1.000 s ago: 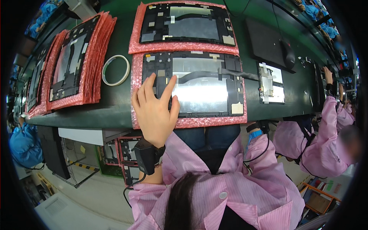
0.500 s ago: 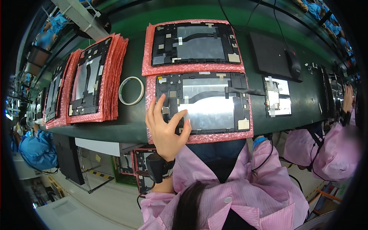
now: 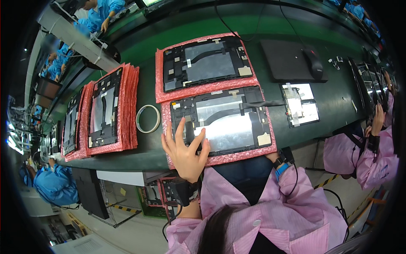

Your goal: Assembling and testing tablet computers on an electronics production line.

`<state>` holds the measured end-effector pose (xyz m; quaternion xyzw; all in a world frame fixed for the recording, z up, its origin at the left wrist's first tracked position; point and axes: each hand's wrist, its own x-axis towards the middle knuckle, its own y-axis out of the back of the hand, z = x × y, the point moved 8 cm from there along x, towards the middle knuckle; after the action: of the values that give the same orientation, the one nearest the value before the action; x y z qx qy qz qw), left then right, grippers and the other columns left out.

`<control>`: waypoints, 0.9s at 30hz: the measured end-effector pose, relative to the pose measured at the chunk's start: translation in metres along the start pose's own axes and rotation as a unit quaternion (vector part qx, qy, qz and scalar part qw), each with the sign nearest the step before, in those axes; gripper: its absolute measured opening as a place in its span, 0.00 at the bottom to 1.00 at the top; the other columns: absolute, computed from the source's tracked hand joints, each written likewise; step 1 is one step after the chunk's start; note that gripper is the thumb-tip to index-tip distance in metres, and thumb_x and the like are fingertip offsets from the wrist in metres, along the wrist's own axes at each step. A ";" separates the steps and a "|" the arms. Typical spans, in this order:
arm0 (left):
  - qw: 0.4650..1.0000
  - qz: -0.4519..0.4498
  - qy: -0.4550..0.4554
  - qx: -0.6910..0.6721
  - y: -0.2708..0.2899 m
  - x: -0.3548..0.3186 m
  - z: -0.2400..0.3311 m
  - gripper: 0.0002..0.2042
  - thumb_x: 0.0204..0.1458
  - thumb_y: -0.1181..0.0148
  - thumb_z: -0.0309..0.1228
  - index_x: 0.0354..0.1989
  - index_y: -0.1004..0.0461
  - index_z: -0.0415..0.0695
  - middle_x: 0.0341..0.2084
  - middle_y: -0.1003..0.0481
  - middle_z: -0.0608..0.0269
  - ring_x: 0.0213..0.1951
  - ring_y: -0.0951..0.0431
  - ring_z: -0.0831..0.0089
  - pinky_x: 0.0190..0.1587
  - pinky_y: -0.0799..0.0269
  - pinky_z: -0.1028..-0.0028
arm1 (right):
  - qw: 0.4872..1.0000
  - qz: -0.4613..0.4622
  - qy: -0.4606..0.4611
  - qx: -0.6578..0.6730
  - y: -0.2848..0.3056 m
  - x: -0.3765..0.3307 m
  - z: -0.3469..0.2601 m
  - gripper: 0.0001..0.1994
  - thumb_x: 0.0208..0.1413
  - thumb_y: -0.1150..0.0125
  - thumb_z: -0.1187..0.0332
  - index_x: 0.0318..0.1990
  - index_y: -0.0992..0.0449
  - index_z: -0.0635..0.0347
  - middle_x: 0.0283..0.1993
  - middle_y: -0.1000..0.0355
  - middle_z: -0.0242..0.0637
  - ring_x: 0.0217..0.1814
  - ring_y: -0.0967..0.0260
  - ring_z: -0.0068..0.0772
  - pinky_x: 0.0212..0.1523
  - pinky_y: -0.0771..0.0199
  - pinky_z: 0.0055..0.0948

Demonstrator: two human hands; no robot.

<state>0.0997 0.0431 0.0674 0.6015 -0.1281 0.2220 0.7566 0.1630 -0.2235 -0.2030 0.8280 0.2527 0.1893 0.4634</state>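
Note:
My left hand [image 3: 186, 157] rests with spread fingers over the left side of the nearer tablet screen assembly [image 3: 249, 139], a black frame with a shiny metallic middle. That assembly lies on pink bubble wrap [image 3: 220, 159] at the table's front edge. A dark flat cable [image 3: 264, 103] runs from it rightward to a small bright display panel [image 3: 312, 112] with clear tape on it. My right hand [image 3: 271, 157] is at the table edge, below the assembly's right corner; its fingers are hidden. A second tablet screen assembly [image 3: 211, 63] lies just beyond, also on pink wrap.
Pink-wrapped stacks of similar assemblies [image 3: 103, 112] stand at the left, beside a tape roll [image 3: 148, 119]. A black pad [image 3: 283, 61] with a mouse [image 3: 314, 63] lies at the back right. Another person in pink [image 3: 376, 156] works at the far right.
My view has shifted and tilted. The thumb and index finger of my left hand have moved from a near-pinch to spread apart. More of my right wrist shows at the table edge.

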 end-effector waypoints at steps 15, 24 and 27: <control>0.998 0.026 -0.003 0.058 -0.002 -0.004 0.004 0.15 0.45 0.43 0.38 0.44 0.24 0.59 0.60 0.44 0.53 0.63 0.54 0.43 0.59 0.61 0.43 | 0.916 -0.266 0.086 0.287 0.135 -0.029 -0.152 0.16 0.56 0.50 0.63 0.48 0.30 0.65 0.43 0.27 0.46 0.44 0.28 0.42 0.45 0.30 0.31; 0.990 0.137 -0.036 -0.026 0.032 -0.041 0.020 0.19 0.42 0.47 0.24 0.46 0.26 0.44 0.56 0.38 0.50 0.59 0.44 0.50 0.60 0.53 0.54 | 0.962 0.130 0.105 0.215 0.229 0.019 -0.156 0.12 0.46 0.46 0.76 0.41 0.29 0.63 0.47 0.33 0.41 0.53 0.38 0.43 0.52 0.38 0.34; 0.979 0.171 0.058 -0.092 0.041 -0.079 0.015 0.17 0.44 0.49 0.22 0.46 0.27 0.40 0.53 0.35 0.50 0.57 0.40 0.52 0.59 0.48 0.59 | 0.971 0.126 0.154 0.136 0.215 0.029 -0.164 0.21 0.41 0.41 0.74 0.48 0.31 0.58 0.59 0.43 0.42 0.62 0.49 0.48 0.58 0.46 0.41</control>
<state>0.0124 0.0213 0.0694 0.4851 -0.2048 0.3695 0.7656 0.1489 -0.1914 0.0671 0.8696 0.2376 0.3349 0.2743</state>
